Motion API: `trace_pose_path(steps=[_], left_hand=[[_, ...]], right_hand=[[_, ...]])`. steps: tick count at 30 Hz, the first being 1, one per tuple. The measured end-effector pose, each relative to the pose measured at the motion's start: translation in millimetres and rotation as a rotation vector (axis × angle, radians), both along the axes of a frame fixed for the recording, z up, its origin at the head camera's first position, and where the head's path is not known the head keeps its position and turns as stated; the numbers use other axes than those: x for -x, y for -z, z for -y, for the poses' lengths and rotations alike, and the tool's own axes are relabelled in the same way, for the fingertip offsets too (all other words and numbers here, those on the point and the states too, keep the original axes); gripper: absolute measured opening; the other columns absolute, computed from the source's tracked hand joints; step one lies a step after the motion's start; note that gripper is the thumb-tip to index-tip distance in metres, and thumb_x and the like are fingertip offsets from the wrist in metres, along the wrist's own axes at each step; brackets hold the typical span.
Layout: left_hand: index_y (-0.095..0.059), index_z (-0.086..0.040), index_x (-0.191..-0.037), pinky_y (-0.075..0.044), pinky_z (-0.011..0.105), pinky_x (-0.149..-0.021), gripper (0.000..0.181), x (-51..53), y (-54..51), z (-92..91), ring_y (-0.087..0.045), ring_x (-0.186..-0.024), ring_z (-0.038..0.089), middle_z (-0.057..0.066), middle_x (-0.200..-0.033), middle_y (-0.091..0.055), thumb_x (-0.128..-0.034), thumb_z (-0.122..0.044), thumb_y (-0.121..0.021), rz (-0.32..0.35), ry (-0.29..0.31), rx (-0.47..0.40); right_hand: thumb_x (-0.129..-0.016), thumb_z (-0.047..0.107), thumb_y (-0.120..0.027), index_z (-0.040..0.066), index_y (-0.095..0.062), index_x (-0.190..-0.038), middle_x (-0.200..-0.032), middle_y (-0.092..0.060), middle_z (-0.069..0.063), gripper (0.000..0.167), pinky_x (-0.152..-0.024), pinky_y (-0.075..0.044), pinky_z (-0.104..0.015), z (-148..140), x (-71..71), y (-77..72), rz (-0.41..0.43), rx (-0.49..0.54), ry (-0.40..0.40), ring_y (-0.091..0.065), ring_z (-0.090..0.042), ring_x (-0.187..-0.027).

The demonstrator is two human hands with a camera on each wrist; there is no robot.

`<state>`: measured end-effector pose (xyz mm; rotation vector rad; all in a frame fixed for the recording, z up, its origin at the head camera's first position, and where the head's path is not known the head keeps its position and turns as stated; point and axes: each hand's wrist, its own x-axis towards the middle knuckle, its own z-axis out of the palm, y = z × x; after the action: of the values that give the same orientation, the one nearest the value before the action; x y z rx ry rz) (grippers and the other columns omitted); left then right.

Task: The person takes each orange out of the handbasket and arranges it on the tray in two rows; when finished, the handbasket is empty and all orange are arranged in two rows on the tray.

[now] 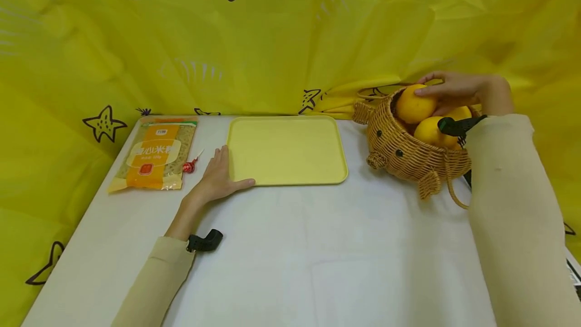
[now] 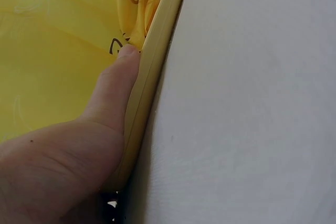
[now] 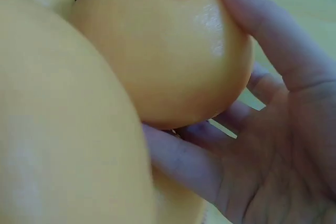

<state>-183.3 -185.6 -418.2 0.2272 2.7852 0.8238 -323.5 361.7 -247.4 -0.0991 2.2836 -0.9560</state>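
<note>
At the mouth of a pig-shaped wicker basket point(image 1: 390, 138), my right hand point(image 1: 467, 90) grips an orange point(image 1: 415, 105) between thumb and curled fingers. More oranges point(image 1: 428, 131) lie in the basket beneath it. In the right wrist view the thumb presses one side of the held orange point(image 3: 168, 51), and a nearer orange point(image 3: 63, 129) covers the left of the picture. My left hand point(image 1: 215, 178) rests at the near left corner of a pale yellow tray point(image 1: 286, 150). Its fingers lie straight along the left side, and its thumb point(image 2: 113, 87) stretches along the front edge.
A packet of rice noodles point(image 1: 154, 155) lies left of the tray. Between them is a red-wrapped lollipop point(image 1: 189, 166). Behind the white table point(image 1: 317, 251) hangs a yellow cloth point(image 1: 272, 39) with dark drawings. The basket's handle point(image 1: 454, 191) droops at its front.
</note>
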Motion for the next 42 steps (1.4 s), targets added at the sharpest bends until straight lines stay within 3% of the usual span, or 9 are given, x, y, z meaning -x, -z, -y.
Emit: trace_pose_path(steps=[4,8,13,17,21,26,30,33,42], left_hand=[[0.013,0.006,-0.151,-0.002,0.055,-0.123,0.126,1.2,0.1,0.8,0.009,-0.15,0.041,0.027,-0.16,0.01,-0.0805,-0.059,-0.069,0.0,-0.002,0.004],[0.012,0.007,-0.151,-0.002,0.056,-0.123,0.125,1.7,0.0,0.2,0.008,-0.15,0.041,0.027,-0.16,0.009,-0.0808,-0.057,-0.069,-0.007,-0.001,-0.005],[0.012,0.007,-0.151,-0.004,0.057,-0.122,0.125,0.3,0.5,0.6,0.007,-0.149,0.044,0.028,-0.16,0.008,-0.081,-0.057,-0.069,-0.008,-0.003,0.002],[0.011,0.006,-0.152,-0.005,0.058,-0.122,0.125,-3.2,3.0,4.2,0.005,-0.149,0.046,0.029,-0.16,0.008,-0.0807,-0.059,-0.068,-0.007,-0.017,0.017],[0.012,0.007,-0.151,-0.003,0.06,-0.121,0.125,-7.3,1.3,7.5,0.007,-0.149,0.046,0.029,-0.16,0.009,-0.0806,-0.061,-0.067,0.009,-0.022,0.011],[0.015,0.005,-0.151,-0.002,0.057,-0.122,0.126,-3.3,-7.7,9.8,0.009,-0.15,0.042,0.027,-0.16,0.011,-0.0811,-0.063,-0.066,0.002,-0.014,0.019],[0.016,0.003,-0.151,-0.001,0.057,-0.122,0.126,-1.2,-12.5,9.3,0.01,-0.15,0.042,0.025,-0.161,0.012,-0.0809,-0.063,-0.066,-0.002,-0.036,0.011],[0.016,0.003,-0.152,-0.001,0.057,-0.122,0.126,-2.4,-11.4,6.5,0.01,-0.15,0.042,0.024,-0.161,0.012,-0.081,-0.062,-0.066,0.012,-0.039,0.007],[0.013,0.003,-0.152,-0.003,0.057,-0.122,0.125,-5.8,-7.7,3.7,0.009,-0.15,0.042,0.024,-0.161,0.011,-0.0806,-0.062,-0.067,0.004,-0.047,0.0]], right_hand=[[-0.102,0.03,-0.045,0.023,-0.032,-0.129,-0.109,-0.056,0.009,0.03,-0.082,-0.06,-0.034,-6,-4.5,-10.8,-0.038,0.078,-0.017,-0.067,-0.01,-0.094],[-0.104,0.02,-0.039,0.027,-0.038,-0.13,-0.115,-0.057,0.011,0.027,-0.082,-0.06,-0.035,-16,-10.4,-18.0,-0.104,0.241,-0.044,-0.067,-0.01,-0.098],[-0.103,0.006,-0.039,0.019,-0.042,-0.134,-0.118,-0.06,0.003,0.034,-0.076,-0.061,-0.036,-3,-23.4,-28.3,-0.239,0.456,-0.046,-0.069,-0.012,-0.097],[-0.1,0.001,-0.044,0.01,-0.044,-0.136,-0.119,-0.06,-0.002,0.037,-0.072,-0.061,-0.036,30,-37.2,-33.8,-0.304,0.67,0.015,-0.068,-0.013,-0.099],[-0.096,0.0,-0.052,0.006,-0.05,-0.134,-0.118,-0.061,-0.005,0.038,-0.068,-0.061,-0.039,67,-50.4,-34.3,-0.281,0.856,0.149,-0.068,-0.015,-0.098],[-0.092,0.009,-0.063,0.004,-0.04,-0.142,-0.121,-0.053,-0.004,0.055,-0.067,-0.061,-0.036,110,-65.4,-37.3,-0.315,0.765,0.242,-0.066,-0.014,-0.097],[-0.091,0.022,-0.067,0.011,-0.032,-0.146,-0.13,-0.045,-0.005,0.066,-0.071,-0.061,-0.031,147,-72.1,-33.4,-0.348,0.567,0.206,-0.065,-0.012,-0.097],[-0.09,0.028,-0.067,0.018,-0.031,-0.143,-0.136,-0.045,-0.009,0.064,-0.075,-0.061,-0.029,168,-76.2,-24.4,-0.336,0.479,0.178,-0.066,-0.011,-0.098],[-0.092,0.027,-0.065,0.02,-0.03,-0.15,-0.145,-0.039,-0.014,0.068,-0.082,-0.06,-0.03,206,-69.9,-1.1,-0.288,0.428,0.093,-0.06,-0.023,-0.114]])
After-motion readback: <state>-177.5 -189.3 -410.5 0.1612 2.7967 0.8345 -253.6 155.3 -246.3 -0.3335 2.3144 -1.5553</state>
